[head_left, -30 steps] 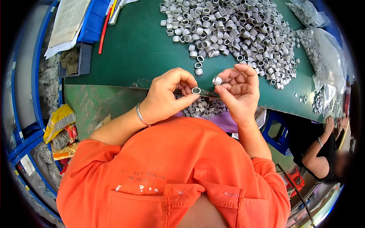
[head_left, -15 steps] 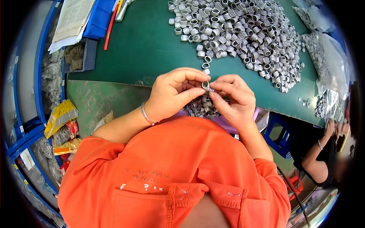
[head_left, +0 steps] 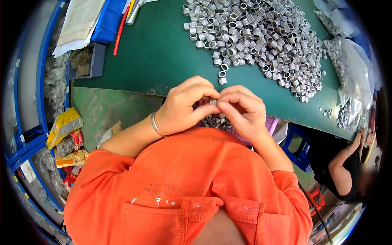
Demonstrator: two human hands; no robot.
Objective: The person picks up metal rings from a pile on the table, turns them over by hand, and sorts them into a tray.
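Note:
In front of my chest, my left hand (head_left: pixel 185 104) is closed, with thumb and index finger pinching a small silvery metal ring (head_left: pixel 213 101). My right hand (head_left: pixel 245 108) is closed too; its thumb and fingertips meet at the ring's right end and cover part of it. Just below the hands, more metal rings (head_left: pixel 216 121) lie in a pink-purple container (head_left: pixel 269 124), partly hidden by my hands and shirt. Beyond my fingers, a few loose rings (head_left: pixel 222 74) trail down from a large heap of rings (head_left: pixel 261 36) on the green table (head_left: pixel 155 53).
Papers (head_left: pixel 79 22), a blue bin (head_left: pixel 108 20), a grey box with cloth (head_left: pixel 96 61) and a red pen (head_left: pixel 120 34) are at the left. Plastic bags of parts (head_left: pixel 353 69) lie at the right. Another person's arm (head_left: pixel 341 167) is at the table's right edge, near a blue stool (head_left: pixel 296 147).
Both hands have moved slightly down and left towards my chest. The ring's round opening faced me before; now only a bit of its side shows between the fingertips.

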